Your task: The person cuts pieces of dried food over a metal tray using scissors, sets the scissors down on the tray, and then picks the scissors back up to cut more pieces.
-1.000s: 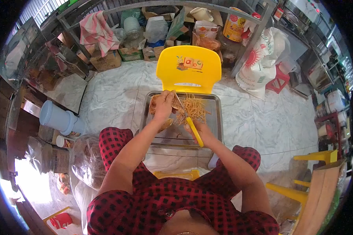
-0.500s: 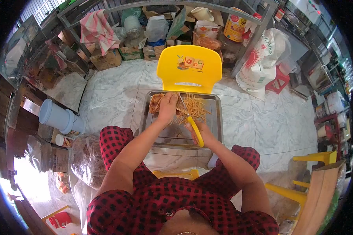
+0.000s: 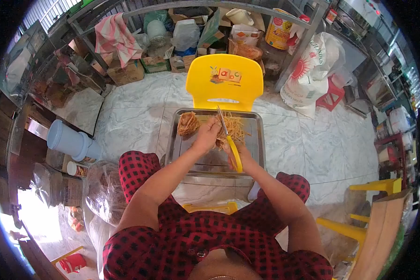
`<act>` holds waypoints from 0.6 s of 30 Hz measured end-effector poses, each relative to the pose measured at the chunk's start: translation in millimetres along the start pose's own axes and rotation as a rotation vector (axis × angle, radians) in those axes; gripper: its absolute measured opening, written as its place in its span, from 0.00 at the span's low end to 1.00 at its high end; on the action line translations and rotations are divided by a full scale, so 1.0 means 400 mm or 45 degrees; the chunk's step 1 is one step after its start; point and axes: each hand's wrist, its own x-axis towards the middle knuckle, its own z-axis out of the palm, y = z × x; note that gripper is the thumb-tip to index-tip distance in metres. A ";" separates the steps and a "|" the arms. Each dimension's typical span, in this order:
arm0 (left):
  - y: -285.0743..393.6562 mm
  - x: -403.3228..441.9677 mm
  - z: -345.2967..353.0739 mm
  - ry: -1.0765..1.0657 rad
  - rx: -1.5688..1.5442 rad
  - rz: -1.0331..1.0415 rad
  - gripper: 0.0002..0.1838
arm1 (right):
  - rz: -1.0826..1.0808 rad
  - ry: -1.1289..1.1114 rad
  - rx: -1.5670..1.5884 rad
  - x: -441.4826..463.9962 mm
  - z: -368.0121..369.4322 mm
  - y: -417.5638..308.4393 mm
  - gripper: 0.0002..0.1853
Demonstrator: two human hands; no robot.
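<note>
as right hand (image 3: 244, 156) grips scissors (image 3: 228, 138), blades (image 3: 222, 121) beside left fingertips (image 3: 215, 122)

The person wears a loose top (image 3: 196, 233) in red-and-black check, its short sleeves (image 3: 130, 242) ending above the elbows and its curved neckline edged in a darker line, with a small round, shiny button (image 3: 201, 254) at the chest. The trousers (image 3: 137, 170) carry the same pattern of dark squares on red, covering both knees. Forearms, left hand (image 3: 209, 133) and right hand (image 3: 246, 157) are bare, without gloves.
</note>
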 end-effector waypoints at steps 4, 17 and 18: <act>-0.075 0.032 -0.020 -0.001 -0.128 0.055 0.06 | 0.012 -0.032 -0.029 0.010 -0.011 0.009 0.31; -0.019 0.038 -0.052 -0.028 -0.229 -0.083 0.07 | -0.105 0.092 -0.560 0.023 -0.016 0.041 0.31; -0.017 0.037 -0.051 -0.027 -0.230 -0.083 0.07 | -0.104 0.091 -0.561 0.026 -0.017 0.048 0.31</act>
